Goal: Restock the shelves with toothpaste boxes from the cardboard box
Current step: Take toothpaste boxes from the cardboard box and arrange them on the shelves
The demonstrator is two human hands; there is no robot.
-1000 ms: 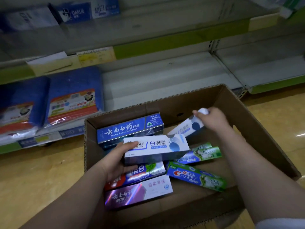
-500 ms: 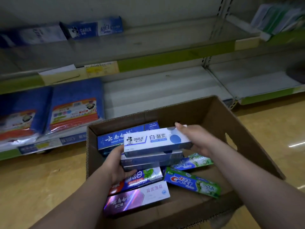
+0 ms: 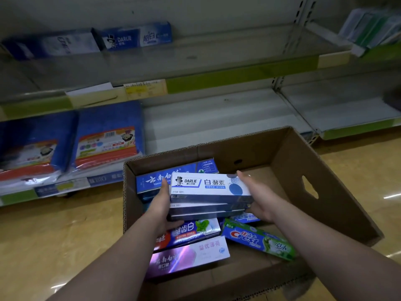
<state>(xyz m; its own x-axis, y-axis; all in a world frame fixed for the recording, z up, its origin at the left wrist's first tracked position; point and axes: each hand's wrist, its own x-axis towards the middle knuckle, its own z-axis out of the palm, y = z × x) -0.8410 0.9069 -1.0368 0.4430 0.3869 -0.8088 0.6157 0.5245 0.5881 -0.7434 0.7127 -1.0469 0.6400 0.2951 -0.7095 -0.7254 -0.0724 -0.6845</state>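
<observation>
Now that the Darlie stack is gathered, your left hand and right hand are lifting it for the shelf, fingers clamped on its ends.

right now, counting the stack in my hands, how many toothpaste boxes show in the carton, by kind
white darlie stack: 3
blue yunnan baiyao: 1
red-and-blue: 1
purple: 1
crest: 2
total: 8 in view; any lying beneath are hidden
</observation>
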